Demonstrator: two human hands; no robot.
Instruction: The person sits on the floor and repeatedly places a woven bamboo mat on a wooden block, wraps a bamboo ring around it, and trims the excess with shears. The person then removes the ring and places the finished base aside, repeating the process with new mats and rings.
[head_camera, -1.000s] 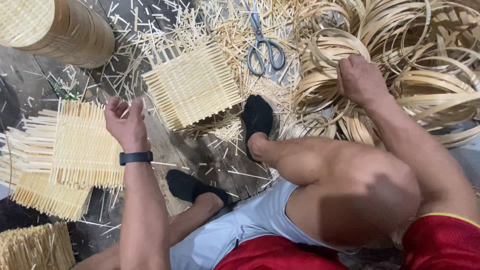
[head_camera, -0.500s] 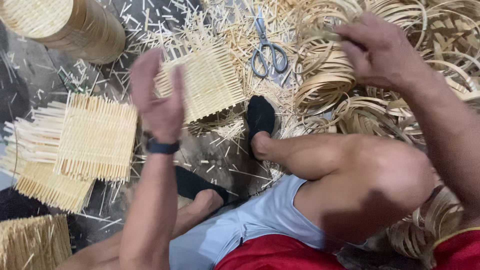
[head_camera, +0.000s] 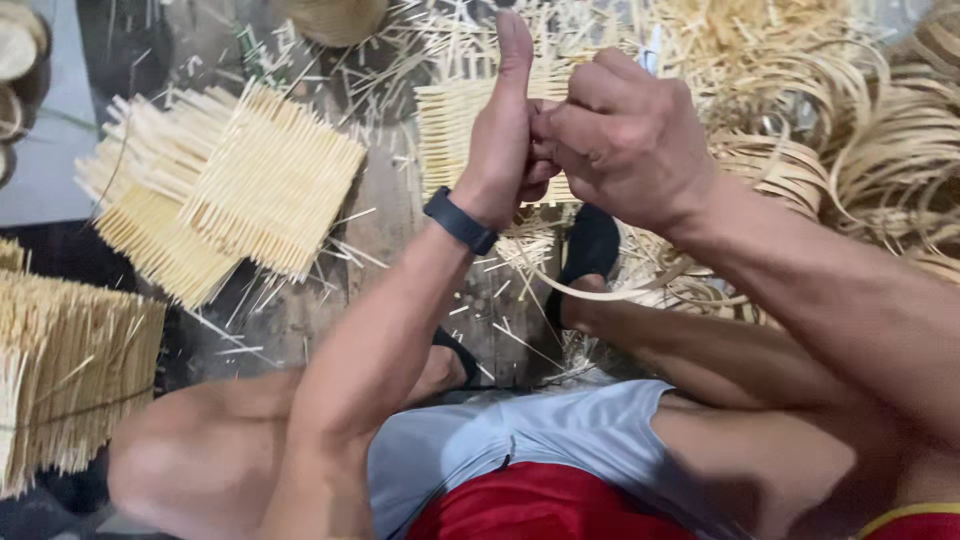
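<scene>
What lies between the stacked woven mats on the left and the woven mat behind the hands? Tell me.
In the head view, dark floor strewn with loose bamboo slivers separates the stacked woven mats from the woven mat behind the hands.

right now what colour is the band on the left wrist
Black, a plain dark wristband just below the left hand, clearest in the head view.

From my remote seat: soft, even daylight, faint shadows, no glare; both hands (head_camera: 570, 140) slightly motion-blurred, bamboo coils (head_camera: 880, 150) far right smeared, edges stretched.

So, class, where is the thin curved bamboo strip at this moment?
In the head view, centre: the thin curved bamboo strip hangs below the joined left hand and right hand, above the black-socked foot.
</scene>
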